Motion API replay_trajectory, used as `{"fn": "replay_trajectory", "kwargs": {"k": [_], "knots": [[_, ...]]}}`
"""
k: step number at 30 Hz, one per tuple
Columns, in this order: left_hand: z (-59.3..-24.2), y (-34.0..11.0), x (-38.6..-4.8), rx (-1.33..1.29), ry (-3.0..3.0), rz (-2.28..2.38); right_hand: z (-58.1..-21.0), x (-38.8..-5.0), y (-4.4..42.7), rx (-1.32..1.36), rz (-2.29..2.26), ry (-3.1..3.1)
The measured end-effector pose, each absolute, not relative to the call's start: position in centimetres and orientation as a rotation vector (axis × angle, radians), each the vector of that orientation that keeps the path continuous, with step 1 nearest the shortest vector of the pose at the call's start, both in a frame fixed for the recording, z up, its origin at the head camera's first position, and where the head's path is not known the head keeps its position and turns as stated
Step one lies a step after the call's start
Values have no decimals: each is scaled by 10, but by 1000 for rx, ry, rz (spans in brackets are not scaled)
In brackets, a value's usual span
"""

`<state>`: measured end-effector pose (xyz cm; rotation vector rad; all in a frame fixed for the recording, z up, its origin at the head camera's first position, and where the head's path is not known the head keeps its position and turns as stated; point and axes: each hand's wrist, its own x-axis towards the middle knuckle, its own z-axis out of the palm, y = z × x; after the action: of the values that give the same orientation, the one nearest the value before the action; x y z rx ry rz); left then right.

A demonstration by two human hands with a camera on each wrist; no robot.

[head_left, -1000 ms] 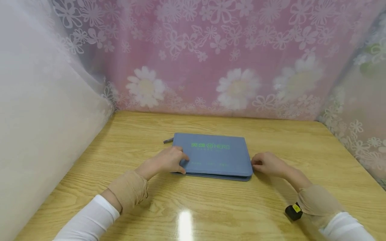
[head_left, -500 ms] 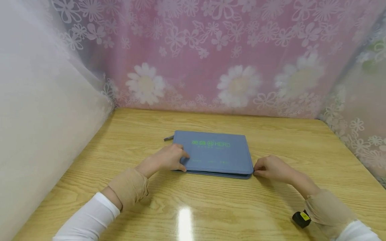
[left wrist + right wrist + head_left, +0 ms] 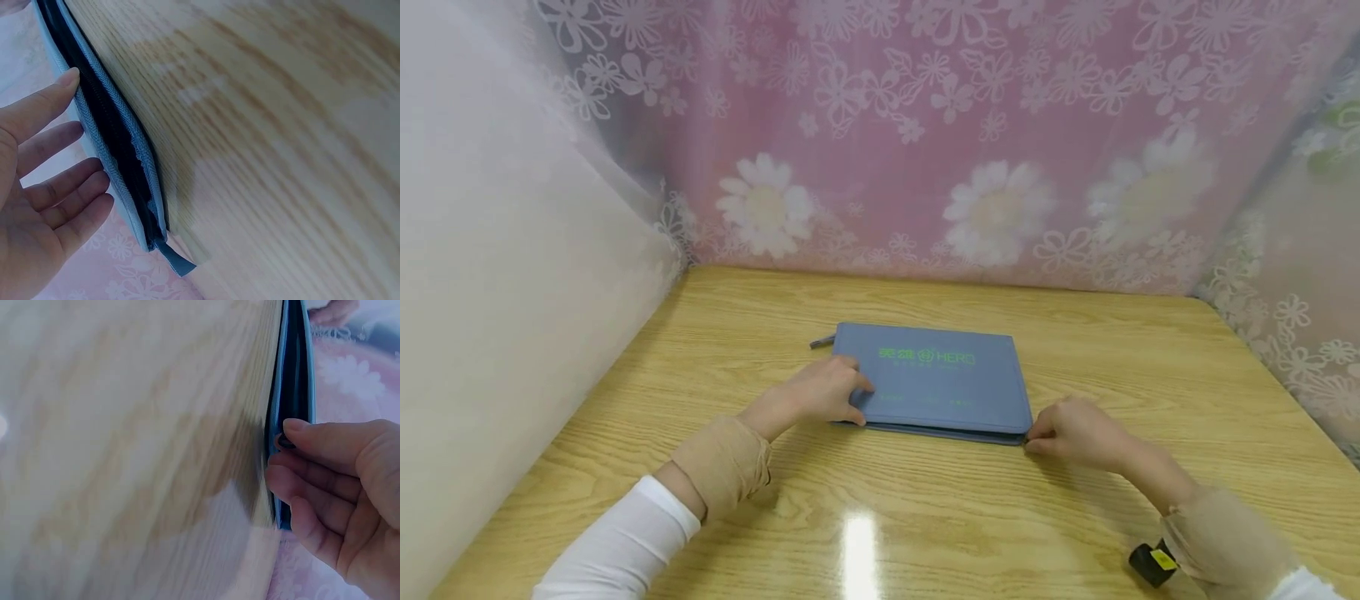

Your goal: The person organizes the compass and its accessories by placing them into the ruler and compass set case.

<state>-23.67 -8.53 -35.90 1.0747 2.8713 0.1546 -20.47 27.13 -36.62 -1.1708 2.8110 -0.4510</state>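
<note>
A flat blue zip case (image 3: 940,383) with green lettering lies on the table. Its edge stands unzipped along the near side, and in the left wrist view the zipper teeth (image 3: 119,137) gape apart. My left hand (image 3: 831,390) rests on the case's left part, thumb at the near edge and fingers loosely spread on the cover. At the near right corner, my right hand (image 3: 1078,435) pinches a small dark zipper pull (image 3: 285,442) between thumb and forefinger. A fabric tab (image 3: 822,342) sticks out at the far left corner.
The wood-grain table (image 3: 760,525) carries a bright light reflection in front. A pink flowered curtain (image 3: 865,167) hangs behind it, with pale cloth (image 3: 512,250) at the left. A black wrist camera (image 3: 1152,564) hangs under the right wrist.
My right hand has come from the case's right side down to its near right corner, toward the person. My left hand has stayed in place on the case.
</note>
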Motion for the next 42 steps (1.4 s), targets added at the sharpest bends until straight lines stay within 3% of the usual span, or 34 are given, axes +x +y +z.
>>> {"fn": "replay_trajectory", "kwargs": {"k": [42], "knots": [[-359,-84,-236,1022,2883,102,-364,-195,192,-1216,-430,2821]]}}
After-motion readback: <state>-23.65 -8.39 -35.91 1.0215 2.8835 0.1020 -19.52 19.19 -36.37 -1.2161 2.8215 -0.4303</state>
